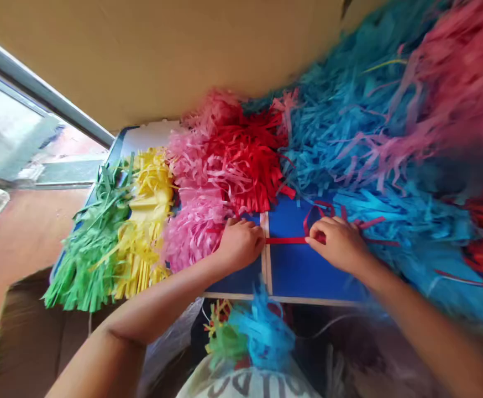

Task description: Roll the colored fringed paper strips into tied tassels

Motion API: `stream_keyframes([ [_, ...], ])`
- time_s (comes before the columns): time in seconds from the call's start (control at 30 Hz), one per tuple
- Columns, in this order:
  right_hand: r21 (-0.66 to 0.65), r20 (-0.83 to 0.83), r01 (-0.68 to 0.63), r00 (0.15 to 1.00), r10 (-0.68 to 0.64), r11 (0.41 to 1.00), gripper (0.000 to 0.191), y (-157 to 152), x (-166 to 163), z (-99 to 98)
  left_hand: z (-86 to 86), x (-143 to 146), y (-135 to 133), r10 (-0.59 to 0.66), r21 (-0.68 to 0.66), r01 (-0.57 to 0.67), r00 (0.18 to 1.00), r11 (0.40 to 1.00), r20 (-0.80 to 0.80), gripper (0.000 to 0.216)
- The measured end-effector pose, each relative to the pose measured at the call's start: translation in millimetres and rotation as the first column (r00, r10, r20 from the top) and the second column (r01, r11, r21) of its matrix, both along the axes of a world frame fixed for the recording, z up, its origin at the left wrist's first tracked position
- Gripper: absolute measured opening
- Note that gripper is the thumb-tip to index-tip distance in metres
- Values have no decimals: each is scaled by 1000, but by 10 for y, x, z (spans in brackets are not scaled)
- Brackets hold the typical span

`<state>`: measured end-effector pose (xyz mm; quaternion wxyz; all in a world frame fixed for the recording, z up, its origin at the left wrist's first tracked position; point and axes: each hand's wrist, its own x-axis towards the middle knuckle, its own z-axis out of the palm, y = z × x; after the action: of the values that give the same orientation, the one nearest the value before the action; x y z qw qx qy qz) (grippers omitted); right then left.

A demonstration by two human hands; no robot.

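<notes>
A narrow red paper strip (pixel 285 240) runs straight between my two hands, low over the blue tabletop (pixel 308 272). My left hand (pixel 242 243) is closed on its left end, beside a pink fringed paper bundle (pixel 198 229). The fingers of my right hand (pixel 336 243) pinch the strip farther right. Loose red loops and ends stick up and out around that hand. Just past it lies light blue fringed paper (pixel 407 215). Red fringed paper (pixel 250 157) lies on the table beyond my left hand.
Green fringe (pixel 92 243) and yellow fringe (pixel 146 215) hang over the table's left side. A large blue fringe pile (pixel 341 110) and blurred pink fringe (pixel 465 77) rise at right. The tan wall (pixel 162 55) stands behind. Blue and green tufts (pixel 262 331) sit at my lap.
</notes>
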<state>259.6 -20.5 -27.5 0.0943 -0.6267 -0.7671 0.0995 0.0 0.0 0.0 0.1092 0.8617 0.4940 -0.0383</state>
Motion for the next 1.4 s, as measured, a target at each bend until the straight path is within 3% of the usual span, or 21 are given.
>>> stream_keyframes([
  [0.1,182,62,-182,983,173,966,6,-83,-48,136,34,53,-91,-150,181,139,987,974,50,18],
  [0.23,367,128,-392,920,371,844,6,-151,-115,170,-4,81,-154,-417,342,374,907,862,60,22],
  [0.37,481,205,-470,881,427,740,12,-98,-172,92,-108,146,-145,-450,440,388,892,810,43,19],
  [0.57,405,89,-363,929,358,839,7,-52,-308,127,-237,278,-82,-422,551,312,903,774,81,24],
  [0.7,467,189,-383,924,333,797,16,-135,-381,128,-265,218,-105,-415,588,285,905,757,95,26],
  [0.83,521,178,-388,921,348,760,18,-180,-284,24,-273,75,-138,-419,603,278,902,748,103,23],
  [1.1,473,162,-374,927,339,798,15,-161,-122,-34,-247,-103,-154,-358,438,268,924,858,135,22],
  [1.27,272,-32,-293,949,313,917,16,-108,-27,-43,-301,-234,-128,-193,257,99,909,961,371,24],
  [1.4,132,-124,-195,970,211,972,17,-57,-30,-53,-309,-232,-74,-44,116,-17,864,993,502,25],
])
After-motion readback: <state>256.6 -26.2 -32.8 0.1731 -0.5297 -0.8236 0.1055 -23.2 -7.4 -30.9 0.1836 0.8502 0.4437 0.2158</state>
